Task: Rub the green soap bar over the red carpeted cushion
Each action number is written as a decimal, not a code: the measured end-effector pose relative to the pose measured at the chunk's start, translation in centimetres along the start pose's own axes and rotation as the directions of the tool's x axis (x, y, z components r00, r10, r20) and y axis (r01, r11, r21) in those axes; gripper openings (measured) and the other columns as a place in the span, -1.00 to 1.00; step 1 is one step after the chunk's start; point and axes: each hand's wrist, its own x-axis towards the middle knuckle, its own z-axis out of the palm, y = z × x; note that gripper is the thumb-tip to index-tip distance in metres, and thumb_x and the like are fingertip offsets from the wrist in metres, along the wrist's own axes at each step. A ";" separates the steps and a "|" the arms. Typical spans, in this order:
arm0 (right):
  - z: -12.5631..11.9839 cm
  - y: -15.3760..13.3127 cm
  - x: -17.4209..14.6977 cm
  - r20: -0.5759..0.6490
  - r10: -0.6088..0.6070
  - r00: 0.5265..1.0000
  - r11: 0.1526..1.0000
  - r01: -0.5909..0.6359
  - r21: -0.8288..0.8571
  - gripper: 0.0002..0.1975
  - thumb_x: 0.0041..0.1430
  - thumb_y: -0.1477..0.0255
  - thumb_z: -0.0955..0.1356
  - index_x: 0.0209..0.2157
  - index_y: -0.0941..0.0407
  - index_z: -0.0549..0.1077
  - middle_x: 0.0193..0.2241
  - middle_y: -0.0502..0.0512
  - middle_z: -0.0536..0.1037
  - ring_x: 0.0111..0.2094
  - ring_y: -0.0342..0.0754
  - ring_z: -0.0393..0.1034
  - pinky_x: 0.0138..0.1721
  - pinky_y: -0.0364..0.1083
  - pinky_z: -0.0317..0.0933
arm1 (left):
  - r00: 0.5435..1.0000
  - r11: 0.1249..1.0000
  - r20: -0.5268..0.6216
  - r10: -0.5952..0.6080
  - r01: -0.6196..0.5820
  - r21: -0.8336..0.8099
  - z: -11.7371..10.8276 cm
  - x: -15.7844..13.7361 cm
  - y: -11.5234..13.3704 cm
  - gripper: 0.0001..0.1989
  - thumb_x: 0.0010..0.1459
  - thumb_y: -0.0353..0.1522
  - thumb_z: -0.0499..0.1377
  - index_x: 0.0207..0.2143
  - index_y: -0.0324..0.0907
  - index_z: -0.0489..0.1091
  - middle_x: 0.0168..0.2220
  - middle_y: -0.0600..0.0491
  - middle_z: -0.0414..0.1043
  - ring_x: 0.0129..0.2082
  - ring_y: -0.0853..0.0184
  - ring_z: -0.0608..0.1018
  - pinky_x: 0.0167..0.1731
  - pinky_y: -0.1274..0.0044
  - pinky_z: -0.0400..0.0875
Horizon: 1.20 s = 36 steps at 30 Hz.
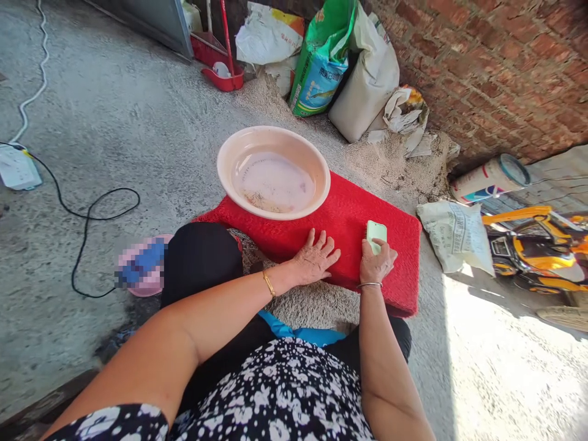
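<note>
A red carpet-like cover lies in front of me over a low bench or stool. My left hand rests flat on its near edge with the fingers spread, holding nothing. To the right, my right hand grips a pale green scrub brush against the red cover. Its bristles show only as a thin dark strip along the left side. A wide pinkish basin with cloudy water stands at the far left end of the cover, apart from both hands.
Feed sacks and a white sack lean by the brick wall. A red dustpan stands behind. A black cable crosses the floor at left, near a pink tub. A yellow toy digger is at right.
</note>
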 end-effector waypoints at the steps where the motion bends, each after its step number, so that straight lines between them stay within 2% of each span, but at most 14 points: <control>1: -0.1 -0.2 0.0 0.003 -0.003 1.000 1.000 0.003 -0.008 -0.59 0.02 0.11 0.33 -0.15 0.05 0.48 -0.21 0.14 0.38 -0.07 0.12 0.29 -0.06 0.07 0.12 | 1.000 1.000 0.007 -0.008 0.008 -0.005 0.1 0.2 0.1 -0.29 0.10 -0.03 0.17 0.22 -0.16 0.16 0.23 -0.26 0.14 0.24 -0.21 0.12 0.15 -0.10 -0.12; 6: -0.3 -1.0 -0.2 0.027 -0.018 0.999 0.992 0.021 -0.126 -0.48 0.03 0.03 0.32 -0.04 0.02 0.45 -0.17 0.19 0.39 -0.07 0.16 0.28 -0.09 0.09 0.14 | 0.999 0.999 0.038 -0.036 0.037 -0.029 0.1 0.8 0.6 -0.26 0.07 -0.03 0.20 0.23 -0.14 0.14 0.25 -0.26 0.10 0.26 -0.22 0.08 0.13 -0.13 -0.12; 11: -0.8 -1.1 0.2 0.122 -0.042 0.992 0.968 0.070 -0.240 -0.43 0.09 0.02 0.26 0.11 -0.07 0.35 -0.16 0.20 0.38 -0.11 0.17 0.29 -0.11 0.12 0.15 | 0.998 1.000 0.053 -0.020 0.020 0.000 -0.6 1.0 0.8 -0.22 0.06 -0.03 0.21 0.25 -0.16 0.10 0.25 -0.30 0.09 0.25 -0.22 0.09 0.10 -0.15 -0.09; 16: -0.3 -0.7 0.9 0.088 -0.110 0.990 0.981 0.123 -0.148 -0.45 0.05 0.07 0.30 0.04 0.02 0.44 -0.28 0.17 0.37 -0.21 0.12 0.29 -0.16 0.07 0.16 | 0.997 0.995 0.027 0.070 -0.072 0.073 -0.3 1.3 0.6 -0.20 0.06 -0.04 0.22 0.24 -0.25 0.10 0.25 -0.34 0.08 0.25 -0.17 0.11 0.14 -0.10 -0.11; 20: 1.1 -2.3 1.3 0.061 -0.271 0.961 0.960 0.274 -0.052 -0.47 0.07 0.04 0.28 -0.01 0.05 0.47 -0.28 0.17 0.37 -0.23 0.08 0.26 -0.18 0.03 0.16 | 0.995 0.994 0.036 0.094 -0.096 0.052 0.0 1.5 0.2 -0.18 0.05 -0.02 0.21 0.24 -0.25 0.08 0.25 -0.34 0.07 0.25 -0.17 0.11 0.14 -0.08 -0.11; 23: 2.2 -4.8 1.6 0.121 -0.373 0.920 0.924 0.380 -0.038 -0.50 0.09 0.06 0.28 -0.01 0.03 0.47 -0.25 0.18 0.36 -0.22 0.07 0.24 -0.17 0.02 0.13 | 0.993 0.993 0.040 0.114 -0.115 0.030 0.0 1.6 0.0 -0.21 0.06 -0.04 0.21 0.23 -0.25 0.09 0.24 -0.34 0.08 0.25 -0.17 0.12 0.13 -0.08 -0.09; 26: 3.2 -6.5 2.2 0.209 -0.406 0.890 0.904 0.425 -0.052 -0.54 0.11 0.10 0.29 -0.01 0.00 0.47 -0.24 0.17 0.34 -0.22 0.05 0.22 -0.14 0.04 0.10 | 0.994 0.993 0.040 0.106 -0.108 0.041 -0.1 1.6 0.1 -0.26 0.11 -0.03 0.15 0.22 -0.26 0.10 0.23 -0.34 0.10 0.24 -0.16 0.13 0.14 -0.06 -0.08; 28: 3.3 -6.5 2.8 0.229 -0.373 0.899 0.913 0.400 -0.085 -0.55 0.12 0.11 0.29 0.00 -0.03 0.46 -0.23 0.16 0.33 -0.21 0.05 0.22 -0.13 0.07 0.09 | 0.994 0.993 0.046 0.101 -0.103 0.052 -0.3 1.6 0.1 -0.28 0.15 -0.03 0.11 0.23 -0.26 0.09 0.23 -0.34 0.09 0.24 -0.16 0.13 0.14 -0.06 -0.09; 30: 2.9 -5.2 3.7 0.211 -0.295 0.932 0.936 0.326 -0.131 -0.56 0.12 0.11 0.29 0.00 -0.05 0.46 -0.24 0.14 0.32 -0.20 0.07 0.23 -0.11 0.10 0.08 | 0.993 0.993 0.058 0.101 -0.105 0.057 -0.5 1.7 0.2 -0.29 0.16 -0.04 0.09 0.24 -0.25 0.07 0.24 -0.33 0.08 0.24 -0.16 0.12 0.14 -0.07 -0.10; 33: 1.2 -1.5 5.6 0.141 -0.136 0.981 0.970 0.160 -0.183 -0.55 0.08 0.09 0.30 0.00 -0.07 0.46 -0.26 0.12 0.31 -0.19 0.10 0.24 -0.09 0.15 0.07 | 0.991 0.991 0.064 0.114 -0.119 0.068 -0.7 1.8 0.1 -0.28 0.14 -0.04 0.12 0.24 -0.24 0.08 0.22 -0.34 0.10 0.23 -0.18 0.13 0.12 -0.09 -0.07; 36: -0.7 2.6 7.1 0.077 -0.002 0.997 0.985 0.015 -0.175 -0.51 0.05 0.08 0.31 -0.01 -0.04 0.47 -0.28 0.12 0.31 -0.20 0.12 0.24 -0.09 0.20 0.09 | 0.990 0.987 0.058 0.130 -0.135 0.085 -0.5 1.9 0.0 -0.24 0.09 -0.02 0.16 0.23 -0.24 0.09 0.21 -0.34 0.12 0.21 -0.20 0.14 0.10 -0.12 -0.04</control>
